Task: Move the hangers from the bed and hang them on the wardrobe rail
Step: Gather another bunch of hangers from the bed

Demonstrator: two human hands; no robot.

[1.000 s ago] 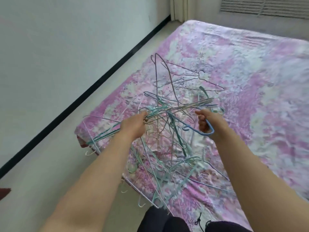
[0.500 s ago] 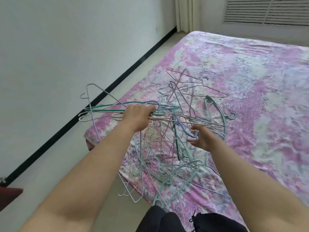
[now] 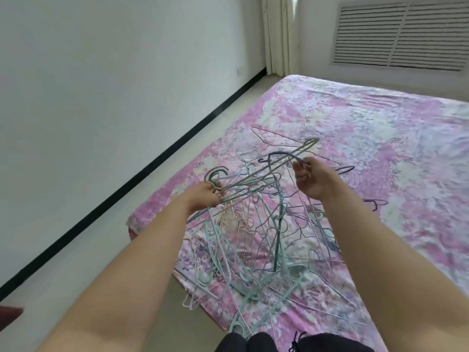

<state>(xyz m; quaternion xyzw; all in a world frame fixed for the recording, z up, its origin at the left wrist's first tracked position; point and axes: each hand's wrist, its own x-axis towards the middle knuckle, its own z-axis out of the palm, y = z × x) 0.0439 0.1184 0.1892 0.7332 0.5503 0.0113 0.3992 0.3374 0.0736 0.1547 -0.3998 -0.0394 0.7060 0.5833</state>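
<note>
Nearest, tangled hangers [image 3: 256, 250] sprawl over the bed [image 3: 380, 153] corner. Above them the left hand [image 3: 205, 196] grips several hooks; the right hand [image 3: 308, 180] seemingly pinches one blue wire hanger [image 3: 279, 155], running leftward toward the left.

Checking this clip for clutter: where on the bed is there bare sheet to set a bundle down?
Bare sheet lies on the far half of the bed, between the hanger pile and the wall vent, and along the right side. The near-left corner is crowded with tangled hangers, where the left hand and right hand work.
</note>
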